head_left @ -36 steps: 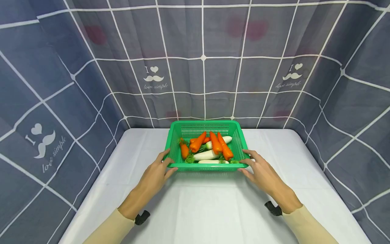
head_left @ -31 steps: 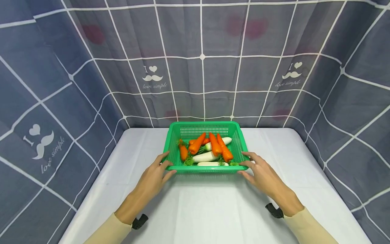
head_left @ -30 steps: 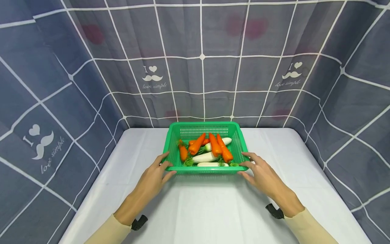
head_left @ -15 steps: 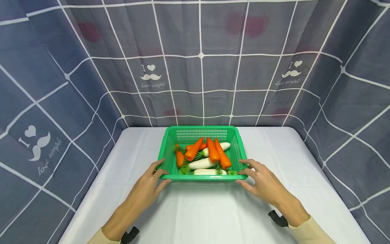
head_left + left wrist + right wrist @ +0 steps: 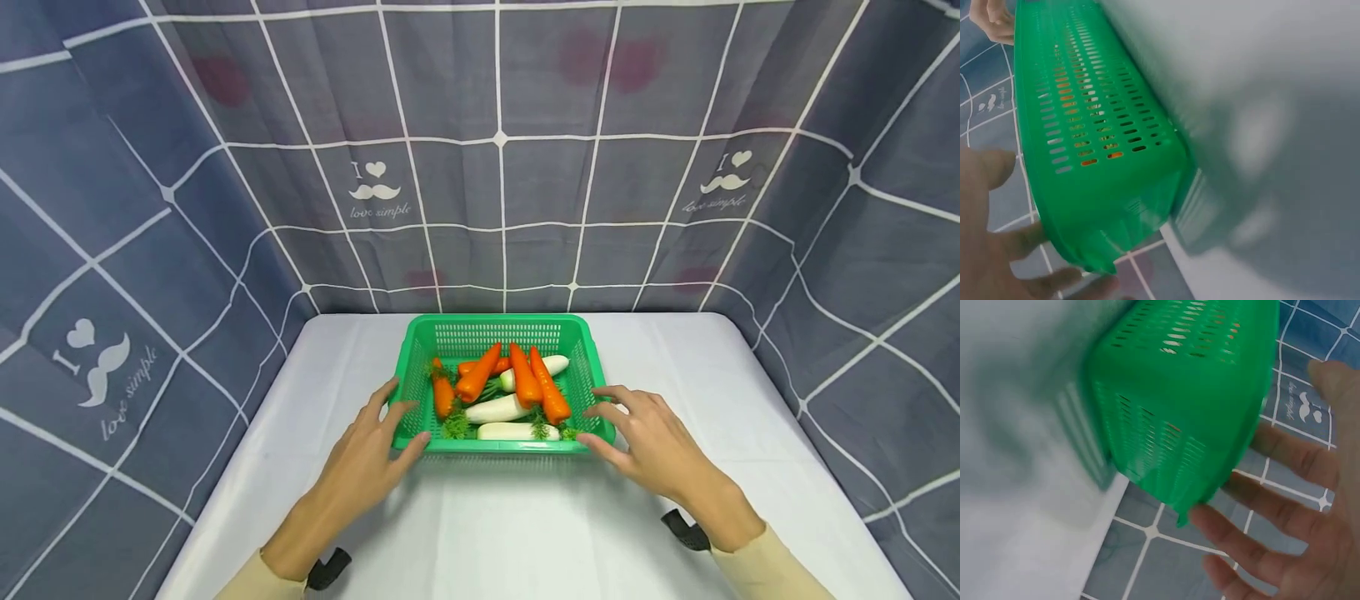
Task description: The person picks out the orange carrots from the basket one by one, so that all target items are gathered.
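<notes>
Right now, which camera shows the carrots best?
The head view: it looks down into the basket, so the carrots show clearly, though one is partly covered. Both wrist views see the basket's outside, with only orange bits peeking through.

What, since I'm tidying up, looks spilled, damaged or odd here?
Nothing looks spilled or damaged: the carrots and radishes lie inside the upright basket. Only the red blotches on the curtain look odd against its grey; stain or print, I cannot tell.

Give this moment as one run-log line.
green basket: on table, holds carrots, white radishes | left hand: at near left corner | right hand: at near right corner
</notes>
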